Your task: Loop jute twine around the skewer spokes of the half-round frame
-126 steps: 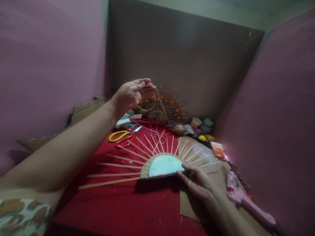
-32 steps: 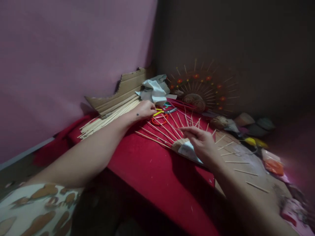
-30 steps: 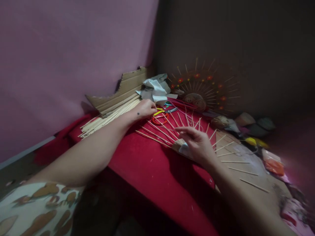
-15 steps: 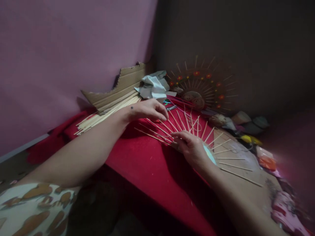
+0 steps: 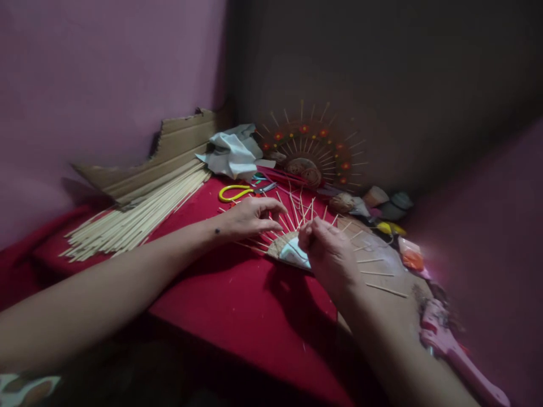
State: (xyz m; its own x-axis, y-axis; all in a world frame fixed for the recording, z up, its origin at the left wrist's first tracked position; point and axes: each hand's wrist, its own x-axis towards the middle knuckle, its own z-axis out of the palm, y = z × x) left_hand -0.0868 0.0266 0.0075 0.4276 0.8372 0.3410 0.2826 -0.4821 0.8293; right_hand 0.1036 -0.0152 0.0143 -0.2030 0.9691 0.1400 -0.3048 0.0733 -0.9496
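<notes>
On the red cloth [image 5: 237, 294] lies a half-round piece [image 5: 278, 244] with a woven tan rim and a pale blue centre, thin sticks fanning out from it. My left hand [image 5: 257, 217] is over the sticks on its left side, thumb and fingers apart, holding nothing visible. Above the right part of the piece, my right hand [image 5: 324, 246] has its fingers pinched together. A thin strand seems to run near its fingertips, but what it grips is too small to make out.
Yellow-handled scissors [image 5: 233, 193] lie behind my left hand. Loose sticks [image 5: 139, 215] and torn cardboard [image 5: 139, 175] are at the left, with crumpled cloth [image 5: 235, 152] beside them. A decorated fan [image 5: 303, 147] stands behind; a pink glue gun [image 5: 449, 345] is at the right.
The view has shifted, so the scissors and more loose sticks show. My right hand has lifted off the rim, uncovering the pale blue centre. My left hand has come down nearer the half-round piece.
</notes>
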